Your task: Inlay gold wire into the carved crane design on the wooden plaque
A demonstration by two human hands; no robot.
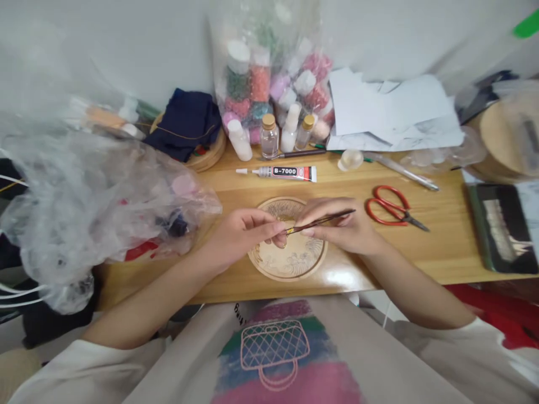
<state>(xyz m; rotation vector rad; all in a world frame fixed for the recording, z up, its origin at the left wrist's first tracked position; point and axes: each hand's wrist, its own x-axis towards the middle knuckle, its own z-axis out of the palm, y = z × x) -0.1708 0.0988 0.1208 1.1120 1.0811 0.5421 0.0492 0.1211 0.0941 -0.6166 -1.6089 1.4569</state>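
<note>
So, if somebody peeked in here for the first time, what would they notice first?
Probably the left hand and right hand, close together over a round carved disc, with a slim dark tool in the right. Then maybe the red-handled scissors lying to their right, and the colourful jars in a clear bag behind.

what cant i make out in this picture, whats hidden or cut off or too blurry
Head view, yellow piece: too small and partly covered by the left hand, so its shape is unclear.
Head view, round carved plate: partly hidden by that hand and the right hand.
Head view, plastic bag at left: crumpled plastic veils its contents.
Head view, green object: blurred, cut off by the right edge.
</note>
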